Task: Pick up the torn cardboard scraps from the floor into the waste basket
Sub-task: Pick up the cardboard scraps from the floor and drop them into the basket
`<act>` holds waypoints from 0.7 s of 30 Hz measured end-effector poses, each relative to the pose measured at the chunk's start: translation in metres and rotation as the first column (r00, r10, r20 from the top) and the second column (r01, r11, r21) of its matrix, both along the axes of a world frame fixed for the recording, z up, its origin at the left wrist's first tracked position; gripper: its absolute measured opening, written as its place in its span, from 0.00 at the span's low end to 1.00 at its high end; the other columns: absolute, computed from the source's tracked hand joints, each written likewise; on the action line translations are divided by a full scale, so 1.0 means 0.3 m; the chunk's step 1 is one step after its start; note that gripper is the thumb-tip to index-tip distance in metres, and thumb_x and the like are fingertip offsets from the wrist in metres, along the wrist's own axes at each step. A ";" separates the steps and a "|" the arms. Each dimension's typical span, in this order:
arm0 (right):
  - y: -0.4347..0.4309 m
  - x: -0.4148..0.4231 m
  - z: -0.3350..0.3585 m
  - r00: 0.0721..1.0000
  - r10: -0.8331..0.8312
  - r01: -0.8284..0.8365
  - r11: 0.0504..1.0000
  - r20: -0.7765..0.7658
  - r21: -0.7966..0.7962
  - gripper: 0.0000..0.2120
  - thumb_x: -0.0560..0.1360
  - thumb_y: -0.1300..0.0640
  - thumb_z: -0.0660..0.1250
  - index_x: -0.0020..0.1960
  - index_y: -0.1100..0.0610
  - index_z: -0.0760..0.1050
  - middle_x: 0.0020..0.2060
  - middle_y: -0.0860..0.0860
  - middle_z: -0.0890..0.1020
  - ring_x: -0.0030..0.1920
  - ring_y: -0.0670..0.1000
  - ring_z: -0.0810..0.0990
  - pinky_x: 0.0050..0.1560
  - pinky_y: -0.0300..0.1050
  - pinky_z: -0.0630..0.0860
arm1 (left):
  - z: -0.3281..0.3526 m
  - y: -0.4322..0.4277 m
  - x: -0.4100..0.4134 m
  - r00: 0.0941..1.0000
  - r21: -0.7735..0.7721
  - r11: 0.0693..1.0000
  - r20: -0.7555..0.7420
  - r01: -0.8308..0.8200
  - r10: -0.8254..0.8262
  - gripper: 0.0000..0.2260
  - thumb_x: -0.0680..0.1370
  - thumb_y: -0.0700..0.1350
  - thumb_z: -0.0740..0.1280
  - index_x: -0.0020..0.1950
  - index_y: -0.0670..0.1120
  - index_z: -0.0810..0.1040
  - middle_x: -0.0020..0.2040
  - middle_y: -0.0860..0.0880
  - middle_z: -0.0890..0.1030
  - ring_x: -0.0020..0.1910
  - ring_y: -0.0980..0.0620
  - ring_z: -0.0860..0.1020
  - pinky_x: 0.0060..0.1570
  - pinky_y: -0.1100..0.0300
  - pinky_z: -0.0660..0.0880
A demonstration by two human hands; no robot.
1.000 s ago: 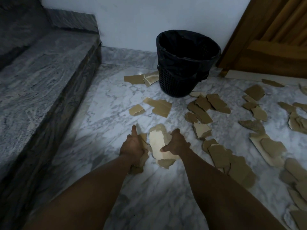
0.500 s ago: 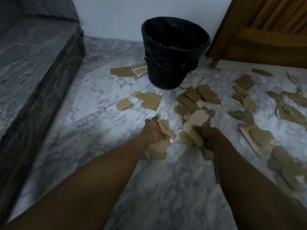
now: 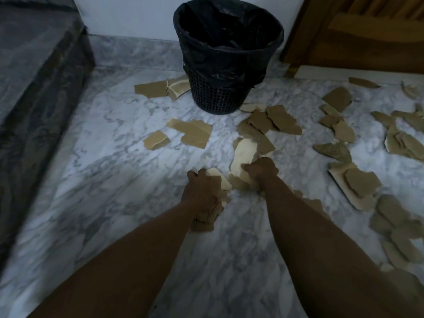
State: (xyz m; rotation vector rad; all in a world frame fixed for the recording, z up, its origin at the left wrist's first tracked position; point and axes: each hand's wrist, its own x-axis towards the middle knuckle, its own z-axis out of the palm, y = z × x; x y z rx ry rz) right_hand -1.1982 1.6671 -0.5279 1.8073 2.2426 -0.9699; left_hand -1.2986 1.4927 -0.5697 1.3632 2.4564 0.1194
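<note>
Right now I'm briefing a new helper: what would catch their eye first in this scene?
Torn cardboard scraps litter the marble floor, thickest at the right. A black bin stands at the back, and in the middle the left hand and right hand each grip a bunch of scraps.

Home entryway: marble floor (image 3: 119,203), wooden door (image 3: 367,31).
</note>
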 end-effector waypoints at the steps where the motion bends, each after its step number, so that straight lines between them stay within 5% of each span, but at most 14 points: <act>1: -0.009 -0.004 -0.002 0.999 0.020 -0.022 0.999 0.034 0.044 0.40 0.72 0.36 0.69 0.73 0.62 0.68 0.69 0.59 0.73 0.69 0.60 0.71 0.69 0.56 0.69 | 0.004 -0.001 0.002 0.998 -0.011 0.999 -0.021 0.051 -0.052 0.25 0.76 0.55 0.64 0.72 0.52 0.64 0.70 0.42 0.62 0.62 0.36 0.64 0.52 0.52 0.72; 5: -0.004 -0.015 -0.033 1.000 0.014 -0.014 0.999 0.007 0.035 0.33 0.69 0.39 0.72 0.65 0.61 0.74 0.62 0.59 0.78 0.62 0.60 0.77 0.64 0.56 0.75 | -0.003 -0.010 0.003 0.999 0.011 1.000 0.045 0.024 -0.024 0.26 0.76 0.58 0.63 0.72 0.51 0.64 0.69 0.42 0.61 0.63 0.36 0.62 0.54 0.49 0.74; 9: -0.048 -0.020 -0.016 0.995 0.058 -0.066 0.992 0.076 0.104 0.41 0.70 0.36 0.71 0.72 0.62 0.67 0.69 0.59 0.70 0.69 0.61 0.68 0.70 0.55 0.66 | 0.021 -0.022 0.012 0.965 0.066 0.985 0.222 -0.157 0.139 0.34 0.72 0.54 0.71 0.73 0.43 0.62 0.67 0.43 0.64 0.62 0.41 0.68 0.46 0.55 0.71; 12: -0.049 -0.018 -0.006 0.972 0.171 -0.181 0.982 0.164 0.048 0.45 0.71 0.34 0.70 0.76 0.62 0.62 0.75 0.60 0.62 0.75 0.61 0.59 0.74 0.56 0.60 | 0.031 -0.066 0.008 0.974 0.083 0.985 0.185 -0.149 0.132 0.28 0.74 0.53 0.66 0.70 0.42 0.65 0.65 0.43 0.66 0.60 0.41 0.66 0.46 0.58 0.70; 17: -0.061 -0.047 0.001 0.958 0.152 -0.175 0.981 0.244 0.079 0.48 0.67 0.32 0.71 0.76 0.58 0.63 0.72 0.56 0.66 0.72 0.60 0.63 0.72 0.61 0.61 | 0.076 -0.186 -0.032 0.916 0.168 0.928 0.291 -0.333 0.276 0.29 0.72 0.48 0.70 0.68 0.40 0.64 0.63 0.42 0.67 0.61 0.41 0.68 0.50 0.52 0.75; 21: -0.113 -0.070 0.051 0.940 0.339 -0.341 0.936 0.031 0.092 0.38 0.75 0.42 0.71 0.75 0.63 0.65 0.72 0.59 0.70 0.72 0.58 0.67 0.72 0.50 0.63 | 0.120 -0.225 -0.021 0.823 0.216 0.841 0.425 -0.496 0.377 0.25 0.70 0.50 0.73 0.62 0.44 0.67 0.57 0.43 0.69 0.52 0.39 0.76 0.45 0.51 0.74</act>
